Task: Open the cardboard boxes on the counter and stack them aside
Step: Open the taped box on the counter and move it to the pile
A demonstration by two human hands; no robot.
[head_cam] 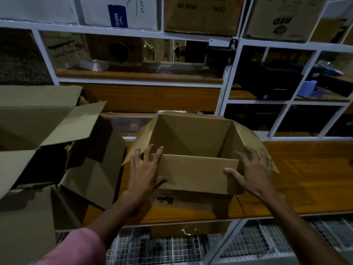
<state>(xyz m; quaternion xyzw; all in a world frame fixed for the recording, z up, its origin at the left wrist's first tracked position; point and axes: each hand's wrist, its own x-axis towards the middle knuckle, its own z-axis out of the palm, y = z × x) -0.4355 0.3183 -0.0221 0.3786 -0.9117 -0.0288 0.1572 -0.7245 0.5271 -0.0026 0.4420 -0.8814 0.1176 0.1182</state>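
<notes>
The open cardboard box stands mid-counter, long axis running 9 to 3 o'clock, near flap folded outward at 6 o'clock; left hand and right hand, fingers spread flat, bracket that flap's ends equally near.

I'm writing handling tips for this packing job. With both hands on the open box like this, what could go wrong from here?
1. The left hand and right hand press mostly on the open box's near flap; lifted by that flap, it may fold or tear.
2. The opened boxes on the left sit tilted with flaps splayed, so another box stacked there could slide or topple.
3. The box stands near the wooden counter's front edge and might slip off.
</notes>
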